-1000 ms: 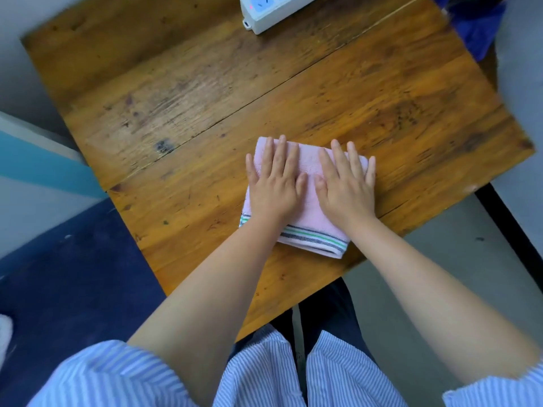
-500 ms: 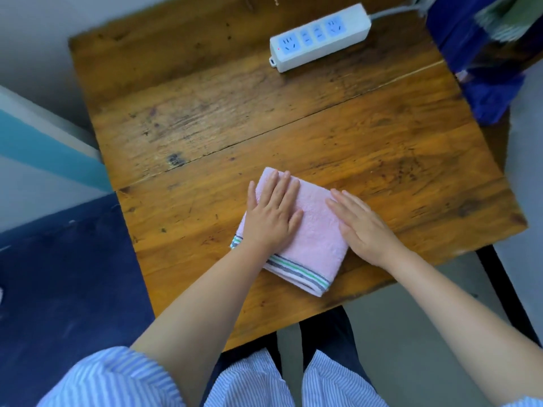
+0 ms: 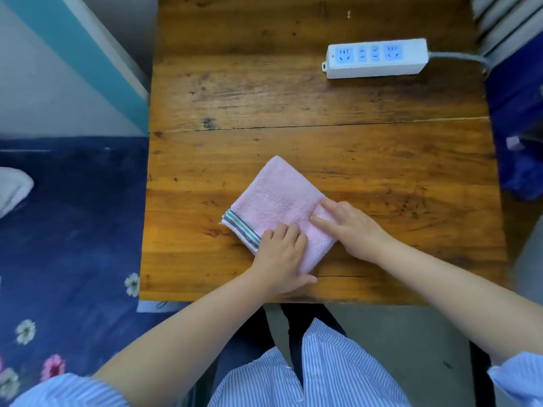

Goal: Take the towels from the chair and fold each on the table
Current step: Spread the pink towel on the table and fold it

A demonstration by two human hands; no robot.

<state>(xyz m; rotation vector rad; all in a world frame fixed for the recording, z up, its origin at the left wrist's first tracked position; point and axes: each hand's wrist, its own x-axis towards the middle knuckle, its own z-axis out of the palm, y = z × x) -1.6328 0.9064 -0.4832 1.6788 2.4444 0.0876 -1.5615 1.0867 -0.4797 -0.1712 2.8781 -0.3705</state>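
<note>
A pink towel (image 3: 279,198), folded into a small square with a striped band on its left edge, lies turned like a diamond on the wooden table (image 3: 293,107), close to the front edge. My left hand (image 3: 282,255) curls over the towel's near corner, fingers bent on top and the thumb at the corner's edge. My right hand (image 3: 352,227) rests flat at the towel's right corner, with two fingertips pressing on the cloth. No chair seat or other towel can be made out for certain.
A white power strip (image 3: 376,58) with a grey cable lies at the table's far right. Dark blue fabric (image 3: 517,113) hangs beside the right edge. Blue floral bedding (image 3: 73,230) and a white object (image 3: 11,189) are to the left.
Both hands lay flat on the towel a second ago. The towel has turned. My left hand slid to the near corner and curled; my right hand moved to the right corner.
</note>
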